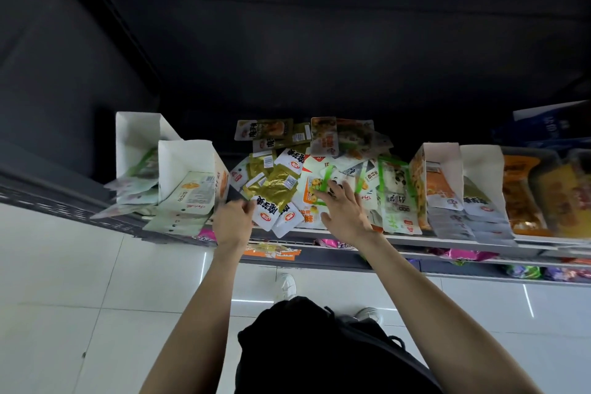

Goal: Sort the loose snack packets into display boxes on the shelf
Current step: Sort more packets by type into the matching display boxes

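Observation:
A heap of loose snack packets (307, 169) lies on the shelf (463, 245) between the display boxes. My left hand (232, 224) is at the heap's left front edge, its fingers curled at a white and gold packet (271, 198). My right hand (343, 213) lies spread over a white packet with green stripes (332, 181), fingers straight and touching it. Two white display boxes (187, 169) stand tipped at the left with pale packets inside. More white boxes (443, 176) with packets stand at the right.
Orange packets (524, 198) fill trays at the far right. Lower shelves hold pink and purple packets (463, 254). A dark panel rises behind the shelf. White floor tiles and my shoes (286, 286) are below.

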`<state>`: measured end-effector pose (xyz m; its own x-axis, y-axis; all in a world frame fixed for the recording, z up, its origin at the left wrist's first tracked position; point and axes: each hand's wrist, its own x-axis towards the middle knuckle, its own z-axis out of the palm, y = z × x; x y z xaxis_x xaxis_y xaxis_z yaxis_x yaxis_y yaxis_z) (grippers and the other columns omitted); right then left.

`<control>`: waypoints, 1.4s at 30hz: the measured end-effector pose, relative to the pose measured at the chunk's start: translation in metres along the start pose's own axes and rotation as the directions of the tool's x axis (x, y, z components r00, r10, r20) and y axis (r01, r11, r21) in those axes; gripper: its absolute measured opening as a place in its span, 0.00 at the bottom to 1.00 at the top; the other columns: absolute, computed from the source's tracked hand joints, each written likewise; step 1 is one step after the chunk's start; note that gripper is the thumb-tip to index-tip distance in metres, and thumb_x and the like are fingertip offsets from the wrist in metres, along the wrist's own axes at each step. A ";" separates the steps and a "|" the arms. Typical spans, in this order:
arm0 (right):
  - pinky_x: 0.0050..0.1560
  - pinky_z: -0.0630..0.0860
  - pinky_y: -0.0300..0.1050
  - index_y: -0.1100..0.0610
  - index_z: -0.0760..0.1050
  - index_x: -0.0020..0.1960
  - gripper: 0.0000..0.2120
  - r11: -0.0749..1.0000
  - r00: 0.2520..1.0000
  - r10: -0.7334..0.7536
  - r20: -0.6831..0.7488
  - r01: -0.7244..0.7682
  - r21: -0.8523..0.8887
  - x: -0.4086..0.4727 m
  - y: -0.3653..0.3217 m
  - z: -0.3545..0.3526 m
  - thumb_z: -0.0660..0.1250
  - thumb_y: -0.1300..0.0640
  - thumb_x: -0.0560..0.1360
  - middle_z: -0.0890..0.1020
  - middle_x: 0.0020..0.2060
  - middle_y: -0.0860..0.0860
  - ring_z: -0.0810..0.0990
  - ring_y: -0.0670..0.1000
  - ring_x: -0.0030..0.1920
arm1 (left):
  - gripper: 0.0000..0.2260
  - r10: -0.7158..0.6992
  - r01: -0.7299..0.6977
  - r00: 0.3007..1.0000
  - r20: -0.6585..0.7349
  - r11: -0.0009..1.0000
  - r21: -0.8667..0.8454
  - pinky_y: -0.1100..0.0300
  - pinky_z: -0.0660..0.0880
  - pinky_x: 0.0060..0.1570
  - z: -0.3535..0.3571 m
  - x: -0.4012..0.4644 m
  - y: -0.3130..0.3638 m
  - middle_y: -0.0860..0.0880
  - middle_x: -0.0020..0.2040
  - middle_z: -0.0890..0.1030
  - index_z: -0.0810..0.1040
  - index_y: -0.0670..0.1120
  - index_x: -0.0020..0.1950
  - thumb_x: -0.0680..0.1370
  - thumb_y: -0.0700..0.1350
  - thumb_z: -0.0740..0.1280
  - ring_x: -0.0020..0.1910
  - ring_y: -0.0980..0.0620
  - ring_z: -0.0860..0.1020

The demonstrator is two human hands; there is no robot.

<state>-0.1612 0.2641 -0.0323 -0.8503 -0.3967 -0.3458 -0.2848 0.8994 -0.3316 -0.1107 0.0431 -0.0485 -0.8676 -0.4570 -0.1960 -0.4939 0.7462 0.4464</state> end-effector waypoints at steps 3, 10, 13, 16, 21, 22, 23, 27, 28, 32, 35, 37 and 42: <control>0.73 0.56 0.57 0.50 0.55 0.76 0.36 0.967 0.957 -0.175 -0.231 0.211 0.140 -0.008 -0.013 -0.007 0.68 0.50 0.74 0.60 0.74 0.54 0.57 0.59 0.74 | 0.15 -0.005 0.028 0.998 0.064 0.928 -0.372 0.62 0.71 0.30 -0.021 -0.008 0.023 0.47 0.30 0.79 0.76 0.44 0.35 0.80 0.48 0.63 0.25 0.58 0.76; 0.28 0.68 0.28 0.58 0.79 0.52 0.08 0.923 0.692 -0.015 -0.722 0.287 0.256 -0.041 -0.018 -0.055 0.67 0.65 0.74 0.80 0.31 0.47 0.73 0.40 0.26 | 0.13 0.216 -0.042 0.969 0.120 0.620 -0.783 0.64 0.72 0.34 -0.067 -0.045 0.126 0.51 0.32 0.78 0.79 0.44 0.41 0.81 0.46 0.60 0.31 0.57 0.75; 0.27 0.74 0.41 0.55 0.76 0.39 0.07 0.664 0.782 0.381 -0.494 0.140 0.734 -0.059 0.014 -0.077 0.67 0.58 0.77 0.79 0.27 0.51 0.80 0.46 0.28 | 0.10 0.352 -0.273 0.936 -0.021 0.684 -0.676 0.69 0.71 0.43 -0.063 -0.048 0.146 0.55 0.44 0.80 0.78 0.50 0.47 0.82 0.48 0.58 0.43 0.63 0.76; 0.39 0.81 0.50 0.55 0.76 0.55 0.08 0.251 0.811 0.506 -0.294 0.188 0.950 -0.085 0.046 -0.095 0.67 0.61 0.76 0.84 0.45 0.54 0.83 0.54 0.44 | 0.08 0.420 -0.179 0.884 0.204 0.709 -0.682 0.73 0.71 0.45 -0.045 -0.052 0.165 0.57 0.51 0.78 0.76 0.50 0.56 0.78 0.50 0.64 0.47 0.67 0.75; 0.36 0.81 0.45 0.54 0.76 0.52 0.04 0.108 0.737 0.633 -0.238 0.219 0.970 -0.134 0.105 -0.113 0.64 0.58 0.78 0.83 0.42 0.52 0.84 0.53 0.38 | 0.08 0.514 -0.184 0.796 0.319 0.708 -0.682 0.73 0.71 0.42 -0.003 -0.072 0.215 0.60 0.44 0.78 0.79 0.56 0.47 0.73 0.43 0.72 0.41 0.65 0.76; 0.40 0.82 0.48 0.56 0.77 0.51 0.05 0.220 0.706 0.650 -0.282 0.180 0.959 -0.144 0.119 -0.114 0.65 0.57 0.78 0.83 0.43 0.54 0.84 0.53 0.40 | 0.08 0.513 -0.169 0.800 0.310 0.689 -0.705 0.72 0.72 0.43 0.007 -0.076 0.226 0.59 0.43 0.79 0.79 0.56 0.46 0.72 0.42 0.73 0.41 0.65 0.76; 0.42 0.82 0.51 0.58 0.78 0.50 0.06 0.338 0.673 0.660 -0.334 0.131 0.932 -0.154 0.134 -0.114 0.65 0.57 0.78 0.83 0.43 0.54 0.84 0.53 0.40 | 0.08 0.505 -0.141 0.807 0.306 0.667 -0.731 0.71 0.73 0.44 0.017 -0.079 0.238 0.58 0.42 0.79 0.79 0.55 0.45 0.72 0.42 0.73 0.41 0.64 0.77; 0.43 0.82 0.52 0.53 0.76 0.45 0.03 0.440 0.468 0.758 -0.455 0.149 0.886 -0.179 0.186 -0.114 0.67 0.57 0.77 0.83 0.40 0.48 0.84 0.51 0.42 | 0.06 0.427 -0.147 0.878 0.215 0.670 -0.728 0.68 0.73 0.44 0.060 -0.079 0.267 0.56 0.41 0.80 0.79 0.51 0.47 0.74 0.42 0.72 0.41 0.59 0.77; 0.42 0.82 0.50 0.53 0.75 0.46 0.01 0.441 0.424 0.773 -0.472 0.177 0.880 -0.180 0.196 -0.115 0.66 0.58 0.77 0.82 0.42 0.49 0.84 0.53 0.44 | 0.06 0.407 -0.173 0.893 0.191 0.703 -0.690 0.71 0.72 0.42 0.070 -0.077 0.269 0.55 0.42 0.80 0.78 0.50 0.49 0.74 0.43 0.71 0.41 0.60 0.77; 0.33 0.80 0.47 0.61 0.73 0.56 0.08 0.714 0.360 0.648 -0.671 0.018 0.700 -0.164 0.220 -0.117 0.64 0.58 0.79 0.79 0.39 0.51 0.80 0.52 0.37 | 0.19 0.329 -0.167 0.906 0.268 0.857 -0.487 0.72 0.70 0.40 0.099 -0.073 0.271 0.50 0.54 0.80 0.71 0.46 0.65 0.76 0.47 0.69 0.44 0.57 0.77; 0.26 0.65 0.36 0.62 0.75 0.50 0.03 0.909 0.465 0.398 -0.791 -0.087 0.407 -0.141 0.224 -0.109 0.64 0.65 0.77 0.78 0.31 0.52 0.72 0.50 0.27 | 0.25 0.324 -0.177 0.879 0.350 0.903 -0.391 0.63 0.70 0.50 0.115 -0.076 0.275 0.48 0.60 0.79 0.66 0.46 0.71 0.77 0.49 0.68 0.55 0.51 0.78; 0.26 0.65 0.32 0.62 0.76 0.46 0.04 0.960 0.573 0.270 -0.774 -0.097 0.263 -0.127 0.228 -0.101 0.65 0.68 0.74 0.80 0.34 0.54 0.74 0.50 0.28 | 0.25 0.335 -0.210 0.873 0.354 0.914 -0.348 0.64 0.69 0.50 0.121 -0.078 0.278 0.48 0.60 0.79 0.65 0.46 0.72 0.77 0.48 0.68 0.58 0.50 0.77; 0.55 0.74 0.53 0.56 0.82 0.47 0.07 0.979 0.800 0.163 -0.577 -0.205 -0.008 -0.114 0.246 -0.077 0.70 0.64 0.71 0.85 0.40 0.53 0.79 0.58 0.53 | 0.24 0.328 -0.216 0.889 0.320 0.916 -0.339 0.62 0.72 0.48 0.128 -0.074 0.278 0.50 0.56 0.81 0.67 0.47 0.71 0.76 0.45 0.69 0.54 0.50 0.79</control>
<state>-0.1685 0.5445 -0.0064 -0.9823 -0.0650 0.1756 -0.1079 0.9631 -0.2468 -0.1911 0.3463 -0.0218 -0.9515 -0.0064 -0.3075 -0.2455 0.6177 0.7471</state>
